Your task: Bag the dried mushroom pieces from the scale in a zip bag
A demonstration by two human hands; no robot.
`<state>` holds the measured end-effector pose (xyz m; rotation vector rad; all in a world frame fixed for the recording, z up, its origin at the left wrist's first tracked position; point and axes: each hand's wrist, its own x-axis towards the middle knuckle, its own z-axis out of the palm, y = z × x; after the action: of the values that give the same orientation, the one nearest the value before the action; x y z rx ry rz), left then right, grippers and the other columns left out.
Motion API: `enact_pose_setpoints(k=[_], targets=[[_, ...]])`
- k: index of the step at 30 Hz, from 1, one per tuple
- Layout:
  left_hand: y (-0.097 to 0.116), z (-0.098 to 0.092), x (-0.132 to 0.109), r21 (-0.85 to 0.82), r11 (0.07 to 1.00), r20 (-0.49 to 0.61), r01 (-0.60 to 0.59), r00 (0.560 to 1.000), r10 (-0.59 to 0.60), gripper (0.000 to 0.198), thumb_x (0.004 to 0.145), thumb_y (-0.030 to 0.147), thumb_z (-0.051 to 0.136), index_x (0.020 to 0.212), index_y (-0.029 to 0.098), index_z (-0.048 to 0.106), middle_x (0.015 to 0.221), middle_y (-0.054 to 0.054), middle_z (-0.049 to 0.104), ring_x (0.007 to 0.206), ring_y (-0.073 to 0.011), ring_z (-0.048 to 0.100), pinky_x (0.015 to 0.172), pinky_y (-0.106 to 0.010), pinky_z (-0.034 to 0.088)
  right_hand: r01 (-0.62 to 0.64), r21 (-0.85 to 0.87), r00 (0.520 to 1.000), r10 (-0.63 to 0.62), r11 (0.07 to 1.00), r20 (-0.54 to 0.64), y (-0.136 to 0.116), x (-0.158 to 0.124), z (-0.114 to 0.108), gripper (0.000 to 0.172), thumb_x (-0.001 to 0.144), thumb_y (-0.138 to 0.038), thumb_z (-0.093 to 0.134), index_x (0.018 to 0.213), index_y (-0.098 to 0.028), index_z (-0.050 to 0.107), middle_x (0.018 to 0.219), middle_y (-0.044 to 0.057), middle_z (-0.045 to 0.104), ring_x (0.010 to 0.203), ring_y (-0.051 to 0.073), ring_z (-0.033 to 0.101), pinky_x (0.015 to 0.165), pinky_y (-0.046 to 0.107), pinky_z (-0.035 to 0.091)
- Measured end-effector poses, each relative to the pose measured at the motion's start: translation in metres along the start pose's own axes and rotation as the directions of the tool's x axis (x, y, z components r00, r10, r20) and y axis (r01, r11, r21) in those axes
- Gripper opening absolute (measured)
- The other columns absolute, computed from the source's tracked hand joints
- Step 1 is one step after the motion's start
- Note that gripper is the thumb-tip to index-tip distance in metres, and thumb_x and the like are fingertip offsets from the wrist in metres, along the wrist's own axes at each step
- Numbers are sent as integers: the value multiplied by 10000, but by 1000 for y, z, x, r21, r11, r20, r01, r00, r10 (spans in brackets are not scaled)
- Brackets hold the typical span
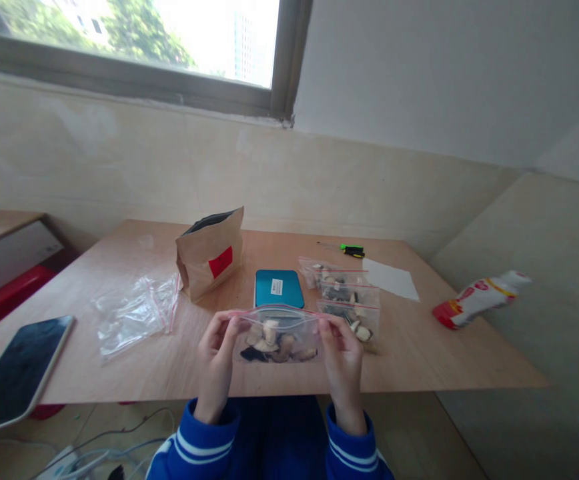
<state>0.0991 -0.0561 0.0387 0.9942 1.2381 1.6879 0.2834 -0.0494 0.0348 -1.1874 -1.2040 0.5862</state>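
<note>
Between my two hands hangs a clear zip bag (294, 337) with dried mushroom pieces inside. My left hand (219, 353) pinches its upper left corner, and my right hand (342, 353) pinches the upper right corner. The bag's top edge looks slightly parted in the middle. Just behind it lies a flat teal box (284, 287) with a white label. Several filled zip bags (352, 303) of mushroom pieces overlap to the right of the box. On the left stands a brown paper pouch (214, 257) with a red patch, its top open.
Clear plastic zip bags (134, 313) lie left of the pouch, near a tablet (22, 367) at the table's left edge. Screwdrivers (352, 250) and white paper (389, 277) are at the back right. A red and white bottle (479, 300) stands at the right.
</note>
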Motion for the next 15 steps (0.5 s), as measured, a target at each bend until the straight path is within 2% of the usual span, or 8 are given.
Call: enact_pose_setpoints(k=[4,10,15], targets=[[-1,-2,3,-37,999,-28,26,999,-27,234,807,409,637,798,177,661,760,-9,688,760,-162,649,722,-250,507,41,-6,998,-42,999,-48,3,2,4,197,842,-356,614,748,-190,662,810,33,604,802,179,582,748,301,470],[-4,1,3,-64,997,-56,49,997,-53,236,806,405,641,817,172,670,766,-7,690,757,-149,637,720,-235,495,3,70,997,3,998,-80,9,-1,9,175,845,-342,617,768,-191,664,833,28,590,827,177,575,778,307,459],[-6,7,2,-100,993,-36,63,997,-67,224,822,394,630,844,173,650,804,-8,683,782,-143,629,743,-230,484,-35,132,996,46,991,-79,8,0,10,181,856,-358,600,785,-198,642,824,18,612,818,167,584,788,302,465]])
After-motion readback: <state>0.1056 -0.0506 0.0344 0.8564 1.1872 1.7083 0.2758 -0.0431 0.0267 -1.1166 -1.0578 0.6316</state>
